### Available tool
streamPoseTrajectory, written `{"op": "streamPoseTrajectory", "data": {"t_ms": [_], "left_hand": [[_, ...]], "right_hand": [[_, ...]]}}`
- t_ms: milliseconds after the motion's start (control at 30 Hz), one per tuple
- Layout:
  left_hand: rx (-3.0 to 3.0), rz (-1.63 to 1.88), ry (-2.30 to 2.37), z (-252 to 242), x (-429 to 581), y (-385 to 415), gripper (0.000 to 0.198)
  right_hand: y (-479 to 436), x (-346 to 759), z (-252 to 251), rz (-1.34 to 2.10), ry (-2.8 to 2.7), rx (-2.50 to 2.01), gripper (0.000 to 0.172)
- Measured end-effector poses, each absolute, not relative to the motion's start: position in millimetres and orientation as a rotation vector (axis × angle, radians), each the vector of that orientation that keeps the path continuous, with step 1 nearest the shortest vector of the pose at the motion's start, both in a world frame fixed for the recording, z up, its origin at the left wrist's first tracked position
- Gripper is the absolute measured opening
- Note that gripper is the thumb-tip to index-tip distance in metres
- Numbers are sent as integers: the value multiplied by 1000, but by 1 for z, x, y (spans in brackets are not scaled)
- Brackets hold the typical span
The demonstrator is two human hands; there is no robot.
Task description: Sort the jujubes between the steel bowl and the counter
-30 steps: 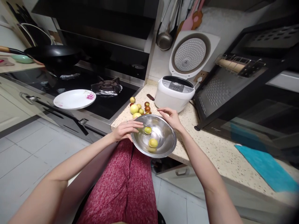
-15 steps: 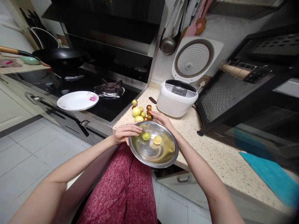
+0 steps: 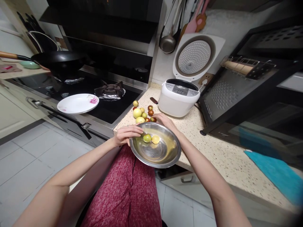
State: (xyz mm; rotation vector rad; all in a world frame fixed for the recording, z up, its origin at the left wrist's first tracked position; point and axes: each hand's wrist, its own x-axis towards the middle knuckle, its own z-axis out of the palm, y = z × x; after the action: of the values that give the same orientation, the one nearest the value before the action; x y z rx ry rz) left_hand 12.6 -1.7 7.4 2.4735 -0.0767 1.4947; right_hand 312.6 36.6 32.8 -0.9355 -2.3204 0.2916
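Observation:
A steel bowl is held at the counter's front edge, tilted, with two small yellow-green fruits lying in it. My left hand grips the bowl's left rim, fingers curled over it. Behind the far rim my right hand reaches to a heap of small green, yellow and red-brown fruits on the speckled counter; its fingertips touch the nearest red-brown ones, and the bowl's rim partly hides the fingers. My red patterned trousers show below the bowl.
An open white rice cooker stands behind the fruits. A white flowered plate lies on the black gas hob, with a black wok further left. An open oven door juts out at right. A blue cloth lies on the counter.
My right hand has moved from the bowl's right rim over to the heap of fruits. The bowl has tipped and the two fruits have rolled together toward its far side.

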Motion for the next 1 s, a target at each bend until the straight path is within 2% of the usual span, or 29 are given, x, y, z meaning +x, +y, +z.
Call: {"op": "streamPoseTrajectory", "data": {"t_ms": [167, 367, 633, 800, 1000], "left_hand": [[2479, 1489, -66, 7, 12, -2, 57], [2512, 1491, -82, 7, 12, -2, 56], [2533, 1447, -86, 8, 11, -1, 61], [2538, 1443, -65, 10, 12, -2, 62], [2531, 1429, -46, 9, 11, -2, 63]], "right_hand": [[36, 309, 31, 440, -2238, -950, 31], [41, 307, 28, 441, -2190, -848, 27], [23, 326, 69, 282, -1918, -907, 24], [-7, 316, 94, 501, -2053, -764, 27], [-30, 302, 101, 722, -2339, -584, 27]]}}
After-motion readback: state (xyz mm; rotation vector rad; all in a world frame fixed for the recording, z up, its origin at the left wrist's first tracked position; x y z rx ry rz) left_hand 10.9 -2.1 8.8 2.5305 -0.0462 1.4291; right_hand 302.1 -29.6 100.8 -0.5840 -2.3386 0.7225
